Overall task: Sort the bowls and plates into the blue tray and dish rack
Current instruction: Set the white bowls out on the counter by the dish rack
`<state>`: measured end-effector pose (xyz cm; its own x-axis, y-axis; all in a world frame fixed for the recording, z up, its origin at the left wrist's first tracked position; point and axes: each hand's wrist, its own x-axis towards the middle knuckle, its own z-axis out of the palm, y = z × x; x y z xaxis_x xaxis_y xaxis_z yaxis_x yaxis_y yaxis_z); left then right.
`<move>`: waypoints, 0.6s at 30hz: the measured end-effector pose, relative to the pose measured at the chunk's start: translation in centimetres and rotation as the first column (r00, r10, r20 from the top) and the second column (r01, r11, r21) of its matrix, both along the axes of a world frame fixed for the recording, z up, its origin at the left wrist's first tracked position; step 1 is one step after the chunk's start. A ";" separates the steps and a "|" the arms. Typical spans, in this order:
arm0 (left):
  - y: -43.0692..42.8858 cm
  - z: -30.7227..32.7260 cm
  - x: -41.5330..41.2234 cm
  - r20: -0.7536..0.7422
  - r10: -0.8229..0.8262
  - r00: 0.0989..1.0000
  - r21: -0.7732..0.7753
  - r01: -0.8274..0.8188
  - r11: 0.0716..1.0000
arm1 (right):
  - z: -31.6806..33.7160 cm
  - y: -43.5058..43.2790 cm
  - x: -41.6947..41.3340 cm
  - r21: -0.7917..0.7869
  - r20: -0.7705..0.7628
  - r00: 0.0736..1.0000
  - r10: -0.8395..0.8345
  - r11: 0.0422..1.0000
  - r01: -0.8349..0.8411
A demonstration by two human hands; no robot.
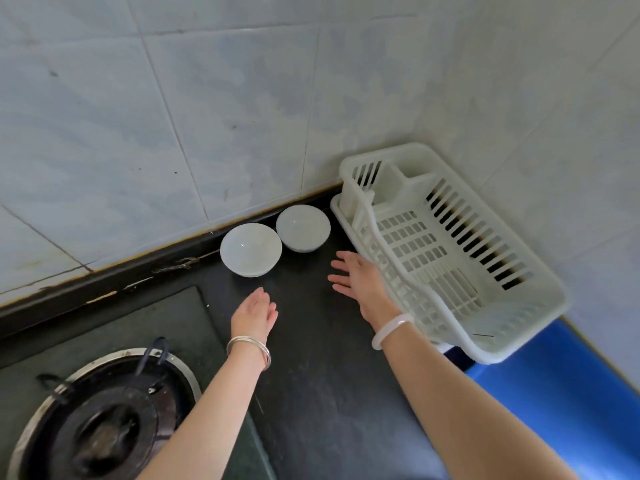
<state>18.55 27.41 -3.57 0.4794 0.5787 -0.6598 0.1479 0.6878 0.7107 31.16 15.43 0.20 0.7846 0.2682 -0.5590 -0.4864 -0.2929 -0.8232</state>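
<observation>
Two white bowls stand upright on the dark counter by the wall: the left bowl (250, 249) and the right bowl (303, 227), side by side. A white plastic dish rack (450, 251) sits in the corner to their right, with nothing in it. Part of the blue tray (561, 400) shows at the lower right, under the rack's near end. My left hand (255, 311) hovers open just below the left bowl, holding nothing. My right hand (356, 277) is open, fingers spread, next to the rack's left wall and below the right bowl. No plates are in view.
A gas stove burner (104, 420) with a black pan support sits at the lower left on a glass hob. The tiled wall (173, 116) runs behind the bowls and turns a corner behind the rack. Dark counter (311, 375) lies between my arms.
</observation>
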 end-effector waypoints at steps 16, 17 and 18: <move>-24.3 3.5 -10.1 -0.352 -0.840 0.413 0.420 0.872 0.253 | 2.3 -30.8 -21.3 -0.668 0.289 0.957 0.010 0.719 0.194; -25.3 3.5 -10.5 -0.380 -0.840 0.386 0.427 0.879 0.211 | 2.0 -31.8 -22.3 -0.696 0.294 0.956 0.009 0.687 0.208; -26.1 3.5 -10.9 -0.405 -0.841 0.358 0.430 0.887 0.171 | 1.7 -32.6 -23.2 -0.712 0.297 0.955 0.004 0.668 0.219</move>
<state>7.65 1.26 -0.10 0.8776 0.0344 -0.4782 0.4554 -0.3718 0.8090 7.94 -17.17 1.87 0.9203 -0.2342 -0.3135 -0.3629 -0.8103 -0.4601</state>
